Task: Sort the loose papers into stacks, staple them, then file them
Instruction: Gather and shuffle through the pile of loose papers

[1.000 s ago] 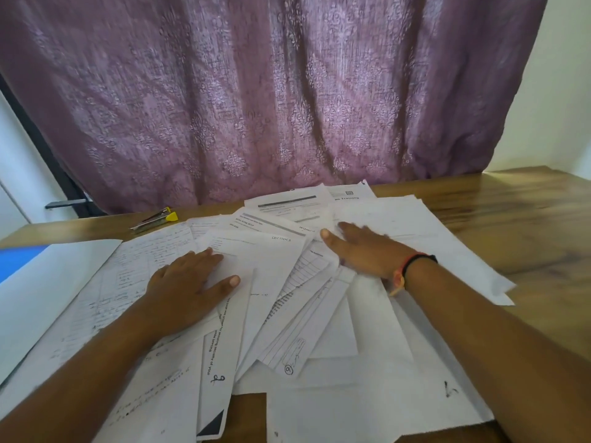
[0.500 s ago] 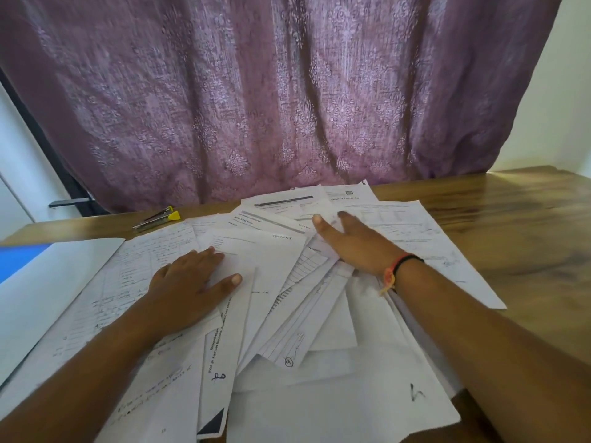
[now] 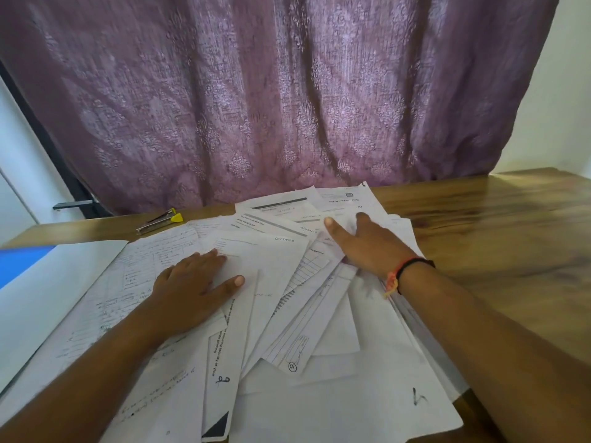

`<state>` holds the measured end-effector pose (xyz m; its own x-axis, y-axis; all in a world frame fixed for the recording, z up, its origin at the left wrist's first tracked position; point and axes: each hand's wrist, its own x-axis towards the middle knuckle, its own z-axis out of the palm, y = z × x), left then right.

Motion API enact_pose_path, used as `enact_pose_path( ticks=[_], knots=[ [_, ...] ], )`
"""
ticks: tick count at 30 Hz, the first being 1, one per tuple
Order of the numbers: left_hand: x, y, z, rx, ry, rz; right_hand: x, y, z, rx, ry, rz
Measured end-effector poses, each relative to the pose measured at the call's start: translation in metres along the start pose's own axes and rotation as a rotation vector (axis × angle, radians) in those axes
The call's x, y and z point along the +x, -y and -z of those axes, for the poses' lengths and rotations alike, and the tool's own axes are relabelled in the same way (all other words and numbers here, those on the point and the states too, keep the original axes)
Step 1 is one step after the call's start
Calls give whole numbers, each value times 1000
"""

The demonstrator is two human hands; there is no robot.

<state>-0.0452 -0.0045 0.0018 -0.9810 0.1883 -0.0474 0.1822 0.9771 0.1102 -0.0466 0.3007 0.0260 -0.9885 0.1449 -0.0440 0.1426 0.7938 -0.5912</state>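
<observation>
A loose fan of white printed and handwritten papers (image 3: 281,314) covers the middle of the wooden table (image 3: 499,238). My left hand (image 3: 192,286) lies flat on the left part of the pile, fingers straight and thumb spread. My right hand (image 3: 367,244), with a black and orange band at the wrist, presses flat on the sheets at the far right of the pile. A silver stapler with a yellow end (image 3: 160,220) lies at the back left, apart from both hands.
A blue folder (image 3: 19,260) with a white sheet over it sits at the left edge. A purple patterned curtain (image 3: 287,100) hangs right behind the table. Bare wood shows to the right of the pile.
My right hand has slid the right-hand sheets leftward and farther back, bunching them into the pile. My left hand has stayed pressed in place.
</observation>
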Motion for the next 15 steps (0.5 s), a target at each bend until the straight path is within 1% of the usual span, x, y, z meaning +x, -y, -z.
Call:
enact_pose_path(
  ticks=[3,5,7,8,10,12,15],
  knots=[
    [1,-1,0,4,-7,-1,1,-5,0,-52,35,-9],
    [0,-2,0,7,-6,-2,-2,-3,2,0,51,27],
    [-1,-4,1,4,-8,-3,-2,-3,6,51,0,34],
    [-2,-4,1,1,-10,-4,0,-5,8,35,-37,15],
    [-3,-5,2,-7,-7,-1,5,-13,9,-79,-65,-50],
    [-4,-5,2,-6,-5,-1,6,-18,7,-122,-5,-50],
    [-2,-4,1,-4,-5,-1,0,-9,1,-72,89,44]
  ],
)
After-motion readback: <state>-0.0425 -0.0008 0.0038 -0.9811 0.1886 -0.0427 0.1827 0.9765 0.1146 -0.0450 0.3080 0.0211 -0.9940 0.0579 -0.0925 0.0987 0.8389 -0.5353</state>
